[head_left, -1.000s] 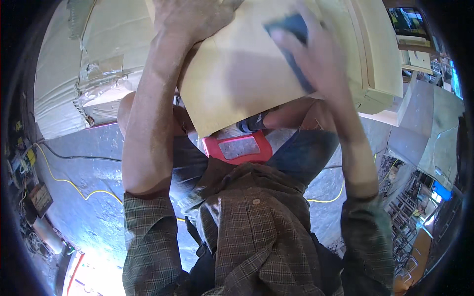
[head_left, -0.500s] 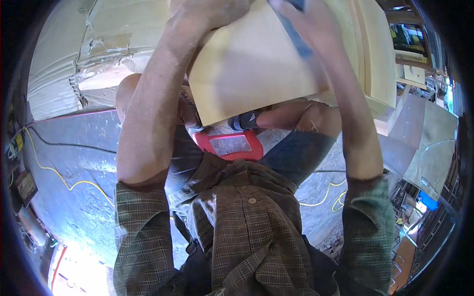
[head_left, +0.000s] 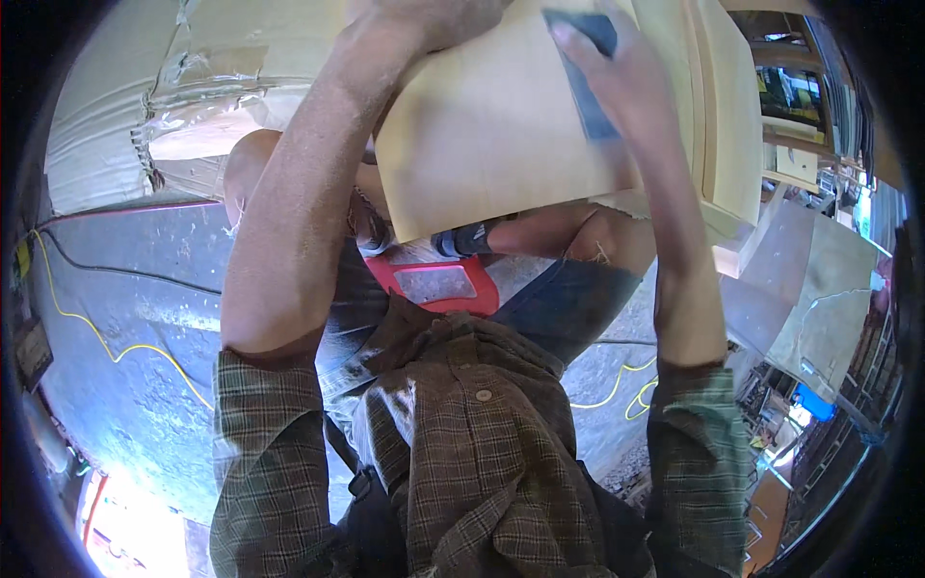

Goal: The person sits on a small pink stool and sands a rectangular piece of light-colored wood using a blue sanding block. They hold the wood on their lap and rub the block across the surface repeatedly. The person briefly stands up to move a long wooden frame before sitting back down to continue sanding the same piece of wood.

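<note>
A pale wooden panel [head_left: 482, 125] lies across my legs at the top of the view. My right hand [head_left: 621, 72] presses a dark grey rectangular piece of sandpaper [head_left: 590, 106] flat on the panel's right part. Its thumb lies along the sheet, while the other fingers are blurred. At the panel's upper left, my left hand [head_left: 438, 19] grips the panel. Its fingertips are cut off by the picture's top edge.
Pale wooden framing [head_left: 723, 116] stands right of the panel. Torn cardboard [head_left: 106, 125] lies far left. Between my feet is a red-framed object [head_left: 482, 289]. A yellow cord [head_left: 145, 349] and black cable [head_left: 145, 275] cross the grey floor. Stacked clutter lines the right side.
My right hand has slid the sandpaper a little toward me over the panel. The left hand keeps its place on the panel. The whole view has shifted slightly.
</note>
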{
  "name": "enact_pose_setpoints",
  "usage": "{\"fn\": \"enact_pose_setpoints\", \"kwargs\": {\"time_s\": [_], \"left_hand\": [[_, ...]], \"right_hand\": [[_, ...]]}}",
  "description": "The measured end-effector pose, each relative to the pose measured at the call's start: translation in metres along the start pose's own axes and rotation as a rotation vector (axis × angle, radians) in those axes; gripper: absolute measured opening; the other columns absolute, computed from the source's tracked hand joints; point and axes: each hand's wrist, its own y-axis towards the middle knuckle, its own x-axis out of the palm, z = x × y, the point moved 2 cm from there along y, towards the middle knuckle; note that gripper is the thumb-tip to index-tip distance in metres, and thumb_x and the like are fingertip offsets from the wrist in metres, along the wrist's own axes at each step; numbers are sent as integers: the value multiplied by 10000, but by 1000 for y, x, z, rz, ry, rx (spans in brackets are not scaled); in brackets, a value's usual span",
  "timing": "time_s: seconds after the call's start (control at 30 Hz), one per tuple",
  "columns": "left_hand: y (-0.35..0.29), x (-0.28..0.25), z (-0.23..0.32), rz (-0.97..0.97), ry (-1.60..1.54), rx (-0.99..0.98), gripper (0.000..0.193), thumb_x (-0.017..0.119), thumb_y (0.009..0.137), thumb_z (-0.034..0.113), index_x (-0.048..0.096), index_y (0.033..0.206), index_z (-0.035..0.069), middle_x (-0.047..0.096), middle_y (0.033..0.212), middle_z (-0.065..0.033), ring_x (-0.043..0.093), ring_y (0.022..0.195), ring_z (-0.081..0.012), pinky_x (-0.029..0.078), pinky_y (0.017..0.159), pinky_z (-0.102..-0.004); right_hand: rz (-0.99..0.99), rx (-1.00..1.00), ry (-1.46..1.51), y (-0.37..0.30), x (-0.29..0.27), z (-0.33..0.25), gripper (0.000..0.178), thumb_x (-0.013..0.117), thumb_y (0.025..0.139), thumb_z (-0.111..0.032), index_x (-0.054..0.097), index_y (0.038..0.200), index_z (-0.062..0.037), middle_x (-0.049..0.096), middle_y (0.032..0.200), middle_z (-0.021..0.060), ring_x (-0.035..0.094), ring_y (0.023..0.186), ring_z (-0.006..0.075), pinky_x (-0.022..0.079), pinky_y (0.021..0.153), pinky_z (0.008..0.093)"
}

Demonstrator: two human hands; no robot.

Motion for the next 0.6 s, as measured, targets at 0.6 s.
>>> {"fn": "enact_pose_setpoints", "kwargs": {"time_s": [0.6], "left_hand": [[4,14,-14,131,70,24,597,545,861,507,511,1303,107,443,1388,-177,337,1334,-361,200,1113,-504]], "right_hand": [[170,-44,85,-71,5,19,606,608,820,-522,576,1180,-35,660,983,207,636,926,350,485,824,432]]}}
